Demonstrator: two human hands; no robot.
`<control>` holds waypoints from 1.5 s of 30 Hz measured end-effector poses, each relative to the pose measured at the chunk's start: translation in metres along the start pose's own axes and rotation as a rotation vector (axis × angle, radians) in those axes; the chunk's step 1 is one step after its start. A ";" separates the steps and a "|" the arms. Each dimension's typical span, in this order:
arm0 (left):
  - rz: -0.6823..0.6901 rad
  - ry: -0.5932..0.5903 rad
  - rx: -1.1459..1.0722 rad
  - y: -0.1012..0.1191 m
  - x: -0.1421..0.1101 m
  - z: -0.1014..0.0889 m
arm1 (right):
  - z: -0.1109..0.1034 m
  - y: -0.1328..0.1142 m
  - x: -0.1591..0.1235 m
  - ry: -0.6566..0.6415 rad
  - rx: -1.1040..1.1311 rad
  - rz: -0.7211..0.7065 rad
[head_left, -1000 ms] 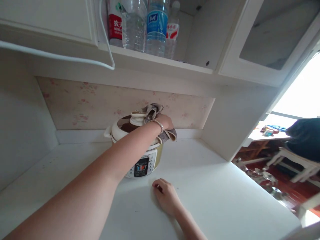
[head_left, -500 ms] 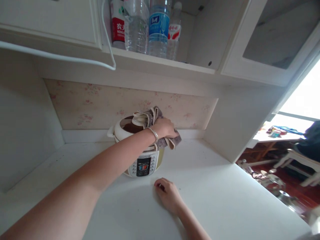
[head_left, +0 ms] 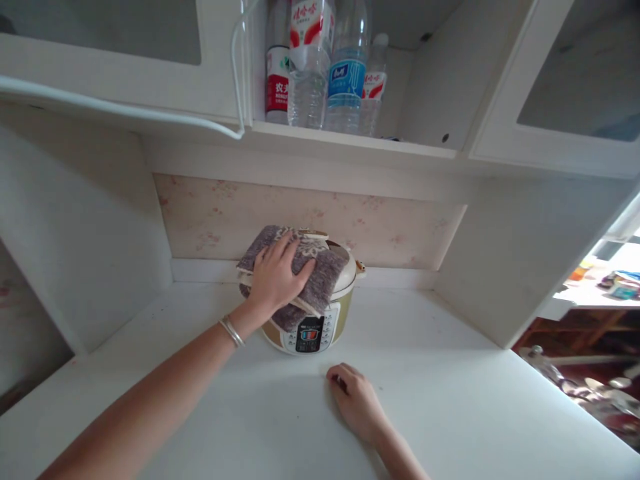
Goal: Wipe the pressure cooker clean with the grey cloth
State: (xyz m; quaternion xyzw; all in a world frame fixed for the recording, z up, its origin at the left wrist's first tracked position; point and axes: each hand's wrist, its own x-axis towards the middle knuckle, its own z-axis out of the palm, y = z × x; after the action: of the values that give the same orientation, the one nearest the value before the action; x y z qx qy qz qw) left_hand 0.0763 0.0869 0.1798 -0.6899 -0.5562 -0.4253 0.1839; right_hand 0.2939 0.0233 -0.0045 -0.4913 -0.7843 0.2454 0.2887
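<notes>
A cream and gold electric pressure cooker [head_left: 334, 325] stands at the back of the white counter [head_left: 450, 413]. A grey-brown cloth [head_left: 327, 280] is spread over its lid and hangs down its front left. My left hand [head_left: 274, 280], a bangle on its wrist, lies flat on the cloth with fingers stretched out, pressing it onto the lid. My right hand [head_left: 357, 400] rests on the counter just in front of the cooker, fingers curled under in a loose fist, nothing showing in it.
Several plastic water bottles [head_left: 345, 73] stand on the open shelf above. A white cable [head_left: 150, 113] runs under the left cabinet [head_left: 125, 40]. White side walls close in the counter. At the far right a table and chairs show in another room.
My left hand moved from the lid's right side, where it held the bunched cloth, to the left front, and the cloth is now spread flat under it. The camera shifted left and up. My right hand stayed put.
</notes>
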 end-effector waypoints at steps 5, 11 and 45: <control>-0.276 -0.244 -0.217 -0.071 0.049 0.015 | 0.003 -0.001 0.003 -0.015 -0.027 0.007; -0.164 -0.547 -0.239 -0.105 0.107 0.048 | 0.004 0.000 0.005 -0.030 -0.003 0.034; 0.550 -0.261 0.020 0.058 0.006 0.016 | 0.005 -0.006 0.004 0.007 -0.081 0.032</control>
State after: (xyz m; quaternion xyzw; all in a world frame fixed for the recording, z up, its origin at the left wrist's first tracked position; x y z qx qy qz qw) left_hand 0.1363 0.0841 0.1880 -0.8614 -0.3718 -0.2619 0.2260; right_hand 0.2853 0.0243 -0.0037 -0.5159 -0.7845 0.2163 0.2675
